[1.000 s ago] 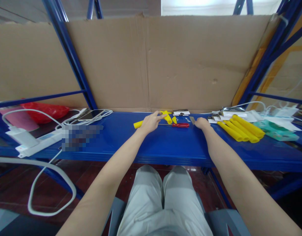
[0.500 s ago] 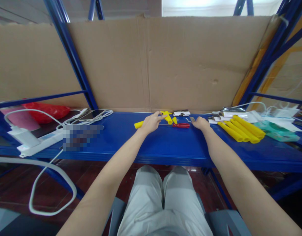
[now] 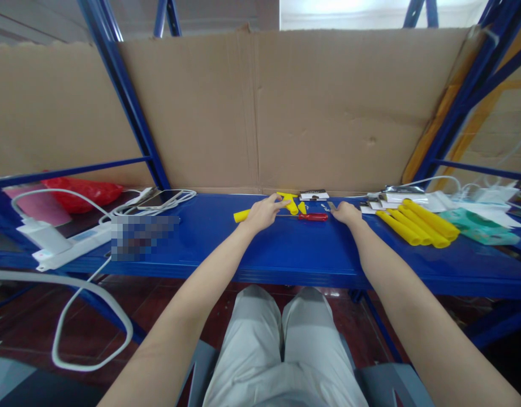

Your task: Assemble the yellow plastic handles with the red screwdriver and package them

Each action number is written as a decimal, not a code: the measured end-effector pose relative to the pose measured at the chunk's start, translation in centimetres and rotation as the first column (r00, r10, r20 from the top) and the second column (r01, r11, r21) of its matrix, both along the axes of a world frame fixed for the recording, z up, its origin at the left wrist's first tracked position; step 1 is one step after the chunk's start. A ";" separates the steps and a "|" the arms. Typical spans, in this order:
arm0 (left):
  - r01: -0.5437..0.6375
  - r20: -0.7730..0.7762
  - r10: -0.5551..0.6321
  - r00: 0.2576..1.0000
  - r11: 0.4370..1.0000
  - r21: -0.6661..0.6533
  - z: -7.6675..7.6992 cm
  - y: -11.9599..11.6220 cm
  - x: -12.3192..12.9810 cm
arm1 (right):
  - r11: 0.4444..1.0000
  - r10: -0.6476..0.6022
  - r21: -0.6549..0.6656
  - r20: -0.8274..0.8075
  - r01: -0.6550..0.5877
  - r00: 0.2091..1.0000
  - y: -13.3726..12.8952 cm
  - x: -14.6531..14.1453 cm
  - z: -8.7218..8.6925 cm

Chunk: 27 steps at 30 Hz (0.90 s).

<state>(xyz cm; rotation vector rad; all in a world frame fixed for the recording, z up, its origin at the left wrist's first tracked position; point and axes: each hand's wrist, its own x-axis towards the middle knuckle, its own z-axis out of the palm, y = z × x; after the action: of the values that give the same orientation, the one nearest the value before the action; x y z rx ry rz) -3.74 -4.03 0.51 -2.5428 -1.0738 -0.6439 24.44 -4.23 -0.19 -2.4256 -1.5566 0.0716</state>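
My left hand [image 3: 263, 213] rests on the blue shelf with its fingers stretched out and apart. It partly covers a yellow tube [image 3: 242, 215]; its fingertips are close to a yellow T-shaped piece [image 3: 291, 204]. A smaller yellow piece [image 3: 301, 208] lies just right of that. In front of them is a screwdriver with a red handle [image 3: 313, 217], its shaft running toward my left hand. My right hand [image 3: 347, 213] is closed, with a small flat greyish piece [image 3: 331, 206] at its fingertips. Tiny silvery parts [image 3: 325, 207] lie beside it.
A small white-and-black packet [image 3: 314, 195] sits behind the tools. Several yellow tubes [image 3: 417, 223] and a green packet [image 3: 478, 226] lie at right. On the left are a white power strip [image 3: 73, 249], cables and a red bag [image 3: 84, 193]. Cardboard [image 3: 260, 113] closes the back.
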 end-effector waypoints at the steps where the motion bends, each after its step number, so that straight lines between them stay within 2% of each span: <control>1: 0.005 -0.004 -0.005 1.000 1.000 0.002 -0.1 0.0 0.0 | 1.000 0.000 -0.002 -0.003 0.000 1.000 0.0 0.0 0.0; 22: 0.034 -0.107 -0.033 0.994 0.999 0.008 -0.1 -0.6 0.8 | 0.998 -0.047 0.035 0.003 0.047 0.999 -0.3 -1.0 0.1; 24: 0.033 -0.114 -0.032 0.993 0.999 0.010 -0.1 -0.7 0.8 | 0.996 -0.051 0.076 0.011 0.050 0.999 -0.4 -1.0 0.2; 27: 0.022 -0.129 -0.021 0.991 1.000 0.007 -0.1 -0.8 0.8 | 0.978 -0.040 0.205 0.053 0.028 0.998 -0.6 -1.2 0.6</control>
<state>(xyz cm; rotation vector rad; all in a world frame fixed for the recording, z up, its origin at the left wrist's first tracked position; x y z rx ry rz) -2.99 -4.79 0.40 -2.5529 -0.9983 -0.4808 23.25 -4.79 0.42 -2.3102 -1.4663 -0.1570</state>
